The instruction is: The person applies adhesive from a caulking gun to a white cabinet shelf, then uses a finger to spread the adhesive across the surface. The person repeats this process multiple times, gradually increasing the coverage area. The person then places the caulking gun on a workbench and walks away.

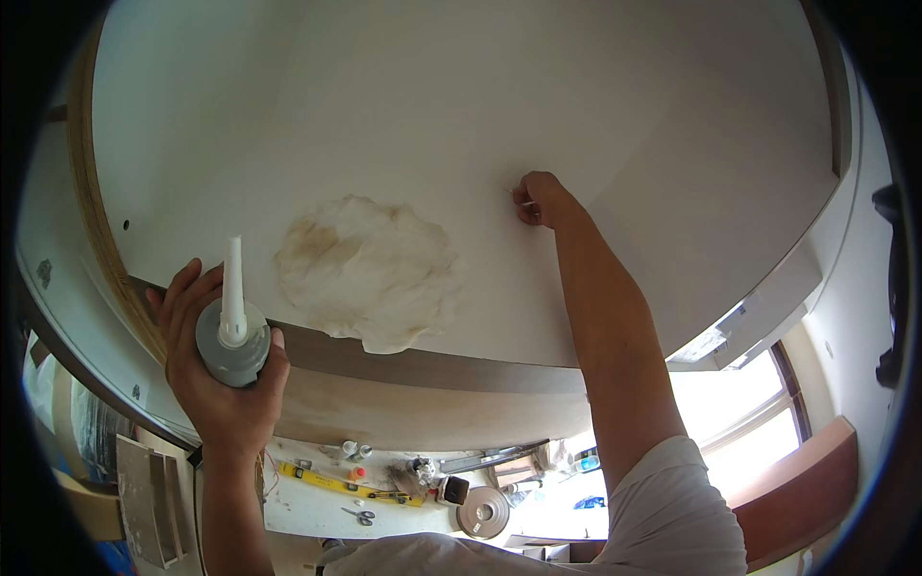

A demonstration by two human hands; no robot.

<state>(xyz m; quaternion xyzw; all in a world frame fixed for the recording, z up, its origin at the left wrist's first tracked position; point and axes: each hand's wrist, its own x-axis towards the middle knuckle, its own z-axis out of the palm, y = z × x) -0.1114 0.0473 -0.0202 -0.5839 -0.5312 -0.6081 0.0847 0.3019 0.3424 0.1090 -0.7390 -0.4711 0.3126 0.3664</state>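
The left hand (pixel 216 370) is wrapped around a grey sealant cartridge (pixel 233 338), fingers curled about its round body, thumb on the right side. The cartridge points up toward the camera, its long white nozzle (pixel 232 283) tapering above the grey cap. The hand holds it just in front of the lower edge of a large white panel (pixel 480 115), where a darker brown edge strip (pixel 432 363) runs along the panel's underside.

The right hand (pixel 538 200) reaches far up with the arm stretched out, its fingers pinched together against the white panel's surface; something thin and pale seems to sit between the fingertips, too small to make out. The arm wears a short white sleeve (pixel 672 490).

Between the two hands, a crumpled, stained cloth (pixel 370 269) lies against the white panel, its lower tip hanging over the brown edge strip. It is near the cartridge nozzle but apart from it.

Further out, below the panel, a white worktop (pixel 307 514) carries scattered tools: a yellow spirit level (pixel 331 483), scissors (pixel 360 516), a round grey roll (pixel 483 512) and some small bottles (pixel 355 449). On the left, the panel's curved plywood edge (pixel 96 221) shows. A bright window (pixel 740 413) stands at the lower right.
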